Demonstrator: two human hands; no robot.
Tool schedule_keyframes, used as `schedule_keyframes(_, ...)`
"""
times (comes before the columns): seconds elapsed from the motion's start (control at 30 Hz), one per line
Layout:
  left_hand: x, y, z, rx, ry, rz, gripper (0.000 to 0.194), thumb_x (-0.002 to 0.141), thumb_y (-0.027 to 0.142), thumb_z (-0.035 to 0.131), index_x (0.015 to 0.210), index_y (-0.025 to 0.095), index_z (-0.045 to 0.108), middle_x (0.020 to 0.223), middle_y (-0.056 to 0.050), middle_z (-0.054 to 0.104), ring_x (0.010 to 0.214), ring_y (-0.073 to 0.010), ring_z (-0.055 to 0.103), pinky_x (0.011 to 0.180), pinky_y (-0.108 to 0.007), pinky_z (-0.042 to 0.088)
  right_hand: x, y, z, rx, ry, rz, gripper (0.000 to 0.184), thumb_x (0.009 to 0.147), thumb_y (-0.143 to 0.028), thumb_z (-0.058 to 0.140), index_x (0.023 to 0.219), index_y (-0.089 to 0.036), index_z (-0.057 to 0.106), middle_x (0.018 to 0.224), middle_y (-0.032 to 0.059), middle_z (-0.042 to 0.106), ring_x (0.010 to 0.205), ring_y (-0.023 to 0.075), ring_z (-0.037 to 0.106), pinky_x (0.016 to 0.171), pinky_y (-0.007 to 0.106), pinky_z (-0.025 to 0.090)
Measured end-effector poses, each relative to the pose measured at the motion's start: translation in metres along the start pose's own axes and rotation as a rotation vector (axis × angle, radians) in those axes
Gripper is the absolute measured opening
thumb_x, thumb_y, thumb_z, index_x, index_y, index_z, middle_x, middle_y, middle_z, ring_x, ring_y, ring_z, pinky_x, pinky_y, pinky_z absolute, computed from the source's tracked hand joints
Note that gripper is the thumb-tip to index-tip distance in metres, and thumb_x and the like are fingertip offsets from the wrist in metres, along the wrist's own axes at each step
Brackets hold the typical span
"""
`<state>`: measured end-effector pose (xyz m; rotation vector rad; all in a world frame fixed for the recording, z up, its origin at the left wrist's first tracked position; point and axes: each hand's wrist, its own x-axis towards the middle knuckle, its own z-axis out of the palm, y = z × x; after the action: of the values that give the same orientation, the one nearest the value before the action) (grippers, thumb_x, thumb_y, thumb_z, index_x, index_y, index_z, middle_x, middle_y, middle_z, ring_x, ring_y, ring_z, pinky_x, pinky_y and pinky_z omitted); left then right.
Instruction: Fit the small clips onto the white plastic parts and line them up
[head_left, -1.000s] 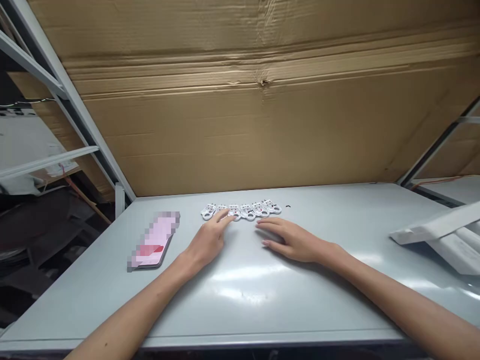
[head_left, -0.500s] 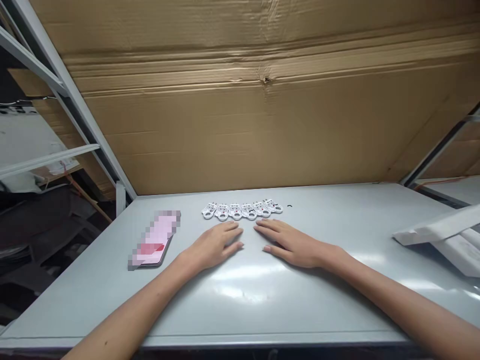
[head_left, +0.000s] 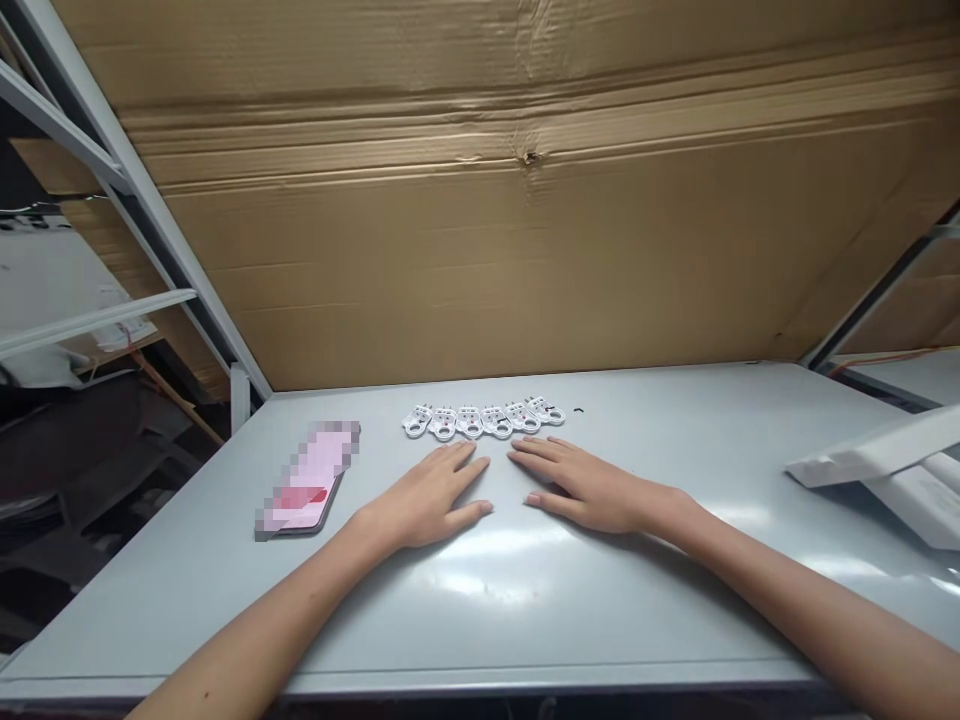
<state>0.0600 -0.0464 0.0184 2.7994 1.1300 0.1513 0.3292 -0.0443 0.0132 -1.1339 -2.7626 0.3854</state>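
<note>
While resting, left hand (head_left: 424, 503): fingers (head_left: 459, 455) spread wide on the table (head_left: 480, 625), holding nothing.
Right hand (head_left: 592, 495): also flat, open and empty.
White tags (head_left: 469, 422): in a row just beyond both hands, untouched.

We are holding our left hand (head_left: 427, 497) and right hand (head_left: 589, 492) palms down and empty, fingers slightly spread, fingertips angling inward and just apart, while our bare left forearm (head_left: 262, 610) and right forearm (head_left: 795, 590) are reaching forward from the lower corners.
</note>
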Motion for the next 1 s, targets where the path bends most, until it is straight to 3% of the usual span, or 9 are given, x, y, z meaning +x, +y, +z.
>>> schedule_keyframes(0.33,0.000,0.000,0.001,0.029,0.032,0.022,0.054,0.099,0.053,0.042,0.141,0.020,0.047,0.151,-0.015,0.041,0.139,-0.0331,0.037,0.111,-0.046,0.034,0.000,0.001,0.003,0.054,0.027,0.034,0.072,0.095,-0.064,0.036,0.152,-0.021,0.035,0.157,0.0098,0.036,0.146,0.0358,0.023,0.117,0.055,0.025)
schedule_keyframes(0.6,0.001,-0.003,-0.005,0.042,0.131,0.025,0.040,0.100,0.045,0.044,0.127,0.020,0.059,0.134,-0.011,0.058,0.120,-0.0277,0.057,0.100,-0.040,0.046,0.001,0.001,0.000,0.045,0.001,0.030,0.073,0.095,-0.065,0.035,0.152,-0.020,0.035,0.157,0.0102,0.035,0.146,0.0349,0.024,0.118,0.053,0.024)
schedule_keyframes(0.8,0.003,-0.027,-0.011,0.114,0.380,-0.257,0.036,0.098,0.034,0.042,0.125,0.016,0.058,0.131,-0.012,0.061,0.122,-0.0276,0.056,0.103,-0.042,0.044,0.001,-0.001,-0.002,-0.007,-0.011,0.011,0.072,0.096,-0.063,0.032,0.151,-0.016,0.037,0.156,0.0121,0.036,0.145,0.0348,0.026,0.117,0.053,0.025)
schedule_keyframes(1.0,0.000,-0.037,-0.015,0.185,0.211,-0.479,0.030,0.098,0.033,0.041,0.111,0.018,0.063,0.110,-0.011,0.070,0.098,-0.0293,0.067,0.079,-0.038,0.052,0.000,0.002,0.000,0.027,0.036,-0.013,0.068,0.096,-0.062,0.036,0.150,-0.022,0.038,0.155,0.0107,0.040,0.144,0.0350,0.028,0.116,0.054,0.028)
